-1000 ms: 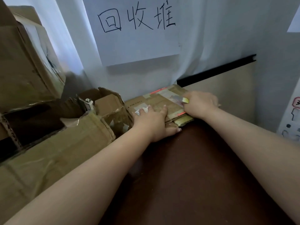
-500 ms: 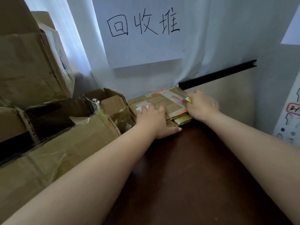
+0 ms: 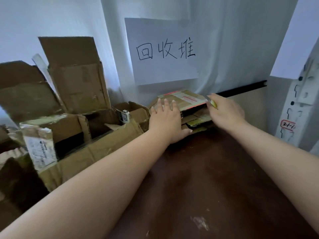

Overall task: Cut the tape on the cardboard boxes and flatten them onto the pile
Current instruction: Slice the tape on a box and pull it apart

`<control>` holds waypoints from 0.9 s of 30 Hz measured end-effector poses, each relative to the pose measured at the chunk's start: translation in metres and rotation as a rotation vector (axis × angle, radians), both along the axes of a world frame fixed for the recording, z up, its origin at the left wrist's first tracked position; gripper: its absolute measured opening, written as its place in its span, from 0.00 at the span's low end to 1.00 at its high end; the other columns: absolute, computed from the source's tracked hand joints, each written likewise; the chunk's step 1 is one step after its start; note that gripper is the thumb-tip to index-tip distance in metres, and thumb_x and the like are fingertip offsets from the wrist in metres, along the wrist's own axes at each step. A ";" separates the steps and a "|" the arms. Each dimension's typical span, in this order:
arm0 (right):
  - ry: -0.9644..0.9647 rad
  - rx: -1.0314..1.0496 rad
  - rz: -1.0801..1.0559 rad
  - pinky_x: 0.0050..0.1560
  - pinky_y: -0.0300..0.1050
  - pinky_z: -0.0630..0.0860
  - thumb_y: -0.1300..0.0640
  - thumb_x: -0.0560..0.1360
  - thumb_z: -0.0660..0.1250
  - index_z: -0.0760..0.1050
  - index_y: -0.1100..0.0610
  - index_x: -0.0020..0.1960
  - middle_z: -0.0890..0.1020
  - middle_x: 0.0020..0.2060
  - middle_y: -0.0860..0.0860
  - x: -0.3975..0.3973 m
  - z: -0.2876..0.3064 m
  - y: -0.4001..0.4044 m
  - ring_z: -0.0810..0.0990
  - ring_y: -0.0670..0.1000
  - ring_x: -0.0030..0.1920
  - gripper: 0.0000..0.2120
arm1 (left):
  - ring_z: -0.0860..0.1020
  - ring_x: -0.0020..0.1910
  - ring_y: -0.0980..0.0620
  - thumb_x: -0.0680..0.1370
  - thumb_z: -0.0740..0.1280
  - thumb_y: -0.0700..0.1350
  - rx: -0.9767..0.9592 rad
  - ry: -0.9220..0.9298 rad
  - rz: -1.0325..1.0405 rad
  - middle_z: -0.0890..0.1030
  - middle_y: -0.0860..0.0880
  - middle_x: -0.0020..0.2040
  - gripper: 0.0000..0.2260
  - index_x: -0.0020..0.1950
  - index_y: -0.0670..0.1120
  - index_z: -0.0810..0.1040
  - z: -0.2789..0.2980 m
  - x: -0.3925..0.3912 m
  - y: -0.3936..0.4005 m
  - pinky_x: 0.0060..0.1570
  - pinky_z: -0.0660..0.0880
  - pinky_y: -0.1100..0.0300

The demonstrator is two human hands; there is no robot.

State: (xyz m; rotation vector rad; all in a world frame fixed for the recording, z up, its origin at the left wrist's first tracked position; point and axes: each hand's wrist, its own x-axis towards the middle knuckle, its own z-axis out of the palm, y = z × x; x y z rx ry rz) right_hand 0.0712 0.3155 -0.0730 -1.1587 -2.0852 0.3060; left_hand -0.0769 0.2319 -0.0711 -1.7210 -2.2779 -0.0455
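A flattened brown box [image 3: 185,99] with red tape and a white label tops a low pile of cardboard [image 3: 198,120] at the far end of the dark wooden table [image 3: 207,178]. My left hand [image 3: 165,121] lies flat on the box's left part, fingers straight, thumb at the pile's near edge. My right hand [image 3: 226,112] grips a yellow utility knife [image 3: 212,102] at the box's right edge, its blade pointing toward the wall.
Open and torn cardboard boxes [image 3: 72,107] crowd the left side of the table. A white paper sign [image 3: 164,52] with handwritten characters hangs on the curtain behind the pile. A white slotted metal upright [image 3: 300,107] stands at the right.
The camera has tilted up, showing more wall and boxes. Both hands stay on the flattened box; its right edge now sits lifted above the pile.
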 end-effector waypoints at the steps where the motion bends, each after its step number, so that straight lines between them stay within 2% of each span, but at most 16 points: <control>1: 0.002 0.008 -0.011 0.40 0.45 0.60 0.53 0.82 0.54 0.74 0.51 0.64 0.79 0.59 0.54 0.003 0.002 -0.008 0.75 0.59 0.58 0.15 | 0.44 0.77 0.37 0.73 0.62 0.68 0.010 0.012 -0.014 0.49 0.38 0.78 0.47 0.79 0.41 0.46 0.004 0.002 -0.011 0.74 0.49 0.40; 3: 0.003 -0.009 -0.008 0.38 0.44 0.59 0.51 0.82 0.54 0.75 0.51 0.62 0.81 0.54 0.53 0.006 0.006 -0.025 0.76 0.59 0.54 0.15 | 0.45 0.77 0.38 0.75 0.62 0.66 0.029 0.035 -0.038 0.51 0.39 0.78 0.43 0.78 0.42 0.49 0.011 0.006 -0.036 0.74 0.49 0.39; 6: -0.026 -0.036 0.044 0.41 0.47 0.69 0.50 0.82 0.53 0.77 0.53 0.60 0.82 0.50 0.57 0.004 0.013 -0.050 0.78 0.61 0.49 0.16 | 0.46 0.78 0.39 0.76 0.63 0.62 0.061 0.053 -0.062 0.54 0.40 0.78 0.38 0.77 0.44 0.53 0.023 0.007 -0.078 0.73 0.50 0.40; 9: -0.016 -0.183 0.179 0.42 0.48 0.77 0.48 0.82 0.52 0.78 0.58 0.50 0.84 0.40 0.56 -0.006 0.020 -0.075 0.81 0.56 0.28 0.19 | 0.51 0.77 0.40 0.77 0.62 0.60 0.091 0.080 -0.089 0.60 0.41 0.76 0.34 0.76 0.45 0.57 0.036 0.001 -0.121 0.73 0.55 0.41; 11: -0.028 -0.236 0.252 0.37 0.48 0.78 0.47 0.82 0.52 0.77 0.58 0.47 0.84 0.37 0.53 -0.016 0.025 -0.094 0.78 0.53 0.21 0.19 | 0.54 0.77 0.41 0.77 0.62 0.59 0.109 0.063 -0.090 0.64 0.43 0.74 0.30 0.74 0.45 0.61 0.041 -0.005 -0.151 0.72 0.58 0.42; 15: -0.030 -0.284 0.332 0.26 0.42 0.72 0.50 0.82 0.54 0.77 0.58 0.47 0.84 0.38 0.52 -0.033 0.037 -0.137 0.75 0.52 0.19 0.17 | 0.57 0.76 0.43 0.78 0.61 0.58 0.105 0.033 -0.065 0.66 0.44 0.72 0.28 0.73 0.46 0.63 0.048 -0.023 -0.206 0.72 0.60 0.44; 20: 0.016 -0.321 0.396 0.24 0.40 0.70 0.49 0.82 0.54 0.78 0.61 0.47 0.83 0.38 0.56 -0.054 0.043 -0.182 0.74 0.51 0.19 0.19 | 0.66 0.70 0.45 0.78 0.62 0.56 0.145 0.003 -0.089 0.71 0.46 0.67 0.24 0.71 0.47 0.68 0.050 -0.056 -0.272 0.69 0.65 0.50; 22: 0.016 -0.286 0.393 0.28 0.42 0.73 0.49 0.82 0.54 0.78 0.60 0.46 0.84 0.36 0.54 -0.063 0.048 -0.193 0.74 0.49 0.19 0.20 | 0.67 0.68 0.47 0.78 0.62 0.54 0.176 -0.043 -0.172 0.72 0.47 0.65 0.21 0.68 0.47 0.71 0.050 -0.068 -0.291 0.66 0.69 0.50; 23: 0.022 -0.245 0.383 0.34 0.46 0.76 0.48 0.82 0.54 0.78 0.59 0.45 0.84 0.34 0.52 -0.068 0.051 -0.197 0.76 0.49 0.22 0.20 | 0.68 0.68 0.47 0.78 0.62 0.53 0.187 -0.051 -0.212 0.73 0.48 0.64 0.19 0.67 0.47 0.73 0.050 -0.074 -0.298 0.64 0.71 0.49; 25: 0.062 -0.132 0.345 0.46 0.51 0.77 0.48 0.82 0.56 0.78 0.59 0.41 0.83 0.33 0.52 -0.081 0.062 -0.201 0.79 0.52 0.32 0.20 | 0.70 0.67 0.48 0.78 0.61 0.52 0.218 -0.060 -0.261 0.75 0.49 0.62 0.17 0.64 0.47 0.76 0.051 -0.082 -0.307 0.62 0.73 0.49; 27: 0.149 -0.078 0.321 0.53 0.51 0.75 0.50 0.80 0.60 0.76 0.59 0.47 0.82 0.41 0.54 -0.099 0.077 -0.200 0.80 0.55 0.43 0.14 | 0.71 0.65 0.49 0.77 0.61 0.51 0.279 -0.079 -0.301 0.77 0.50 0.60 0.16 0.61 0.47 0.78 0.051 -0.090 -0.312 0.60 0.74 0.50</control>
